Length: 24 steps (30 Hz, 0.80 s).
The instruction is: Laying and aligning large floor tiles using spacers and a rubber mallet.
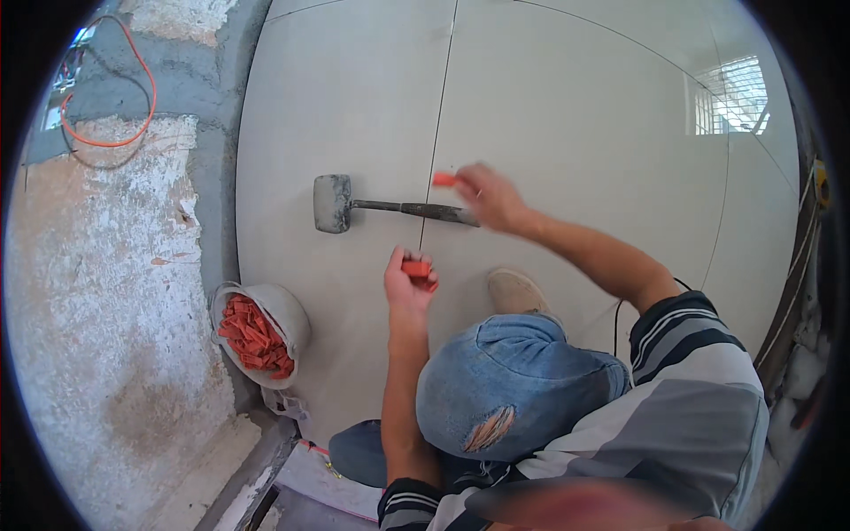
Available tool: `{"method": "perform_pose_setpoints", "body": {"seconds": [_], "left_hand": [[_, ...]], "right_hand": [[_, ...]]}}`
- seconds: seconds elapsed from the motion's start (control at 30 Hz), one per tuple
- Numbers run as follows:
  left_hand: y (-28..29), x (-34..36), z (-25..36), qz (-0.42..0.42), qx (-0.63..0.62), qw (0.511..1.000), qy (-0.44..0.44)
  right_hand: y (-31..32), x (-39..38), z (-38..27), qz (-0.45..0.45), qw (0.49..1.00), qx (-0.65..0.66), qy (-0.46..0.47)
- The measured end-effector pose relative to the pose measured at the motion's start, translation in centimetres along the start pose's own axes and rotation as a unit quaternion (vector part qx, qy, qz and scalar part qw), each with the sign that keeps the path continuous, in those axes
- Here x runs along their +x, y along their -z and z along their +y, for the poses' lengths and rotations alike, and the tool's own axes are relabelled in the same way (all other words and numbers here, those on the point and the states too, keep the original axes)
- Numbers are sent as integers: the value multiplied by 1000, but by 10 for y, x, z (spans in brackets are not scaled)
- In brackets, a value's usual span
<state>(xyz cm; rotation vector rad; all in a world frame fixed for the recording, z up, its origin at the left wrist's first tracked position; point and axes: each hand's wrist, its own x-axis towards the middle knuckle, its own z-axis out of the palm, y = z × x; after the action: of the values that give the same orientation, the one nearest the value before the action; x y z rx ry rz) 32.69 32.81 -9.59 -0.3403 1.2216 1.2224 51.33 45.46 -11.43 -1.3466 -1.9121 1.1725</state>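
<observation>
My left hand [406,288] is closed around a few red plastic tile-levelling wedges [416,267], palm turned up, above the floor tiles. Between the fingertips of my right hand [490,198] is another red wedge [444,180]; this hand is slightly blurred and sits over the handle end of a rubber mallet. The mallet [333,203] lies on the tiles, its grey, dusty head to the left and its dark handle pointing right. A thin dark joint [436,142] between tiles runs close to the right hand's wedge and passes under the handle.
A whitish bucket [288,310] filled with red wedges [252,336] leans at the left beside the rough wall [106,292]. An orange cable [150,97] loops from that wall. My shoe [518,292] and bent knee are close to my hands. A dark cord [618,332] lies at the right.
</observation>
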Motion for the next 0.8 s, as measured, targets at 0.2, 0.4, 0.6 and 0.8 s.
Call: {"method": "perform_pose_setpoints", "body": {"seconds": [0.2, 0.4, 0.6, 0.8], "left_hand": [[75, -40, -6, 261, 626, 713, -176], [80, -33, -31, 252, 727, 631, -93], [85, -27, -20, 201, 755, 617, -97], [-2, -9, 44, 85, 781, 537, -307]], "right_hand": [[90, 58, 93, 55, 941, -319, 100], [86, 107, 105, 25, 944, -303, 128], [110, 191, 106, 1, 971, -218, -100], [118, 214, 118, 16, 968, -247, 38]]}}
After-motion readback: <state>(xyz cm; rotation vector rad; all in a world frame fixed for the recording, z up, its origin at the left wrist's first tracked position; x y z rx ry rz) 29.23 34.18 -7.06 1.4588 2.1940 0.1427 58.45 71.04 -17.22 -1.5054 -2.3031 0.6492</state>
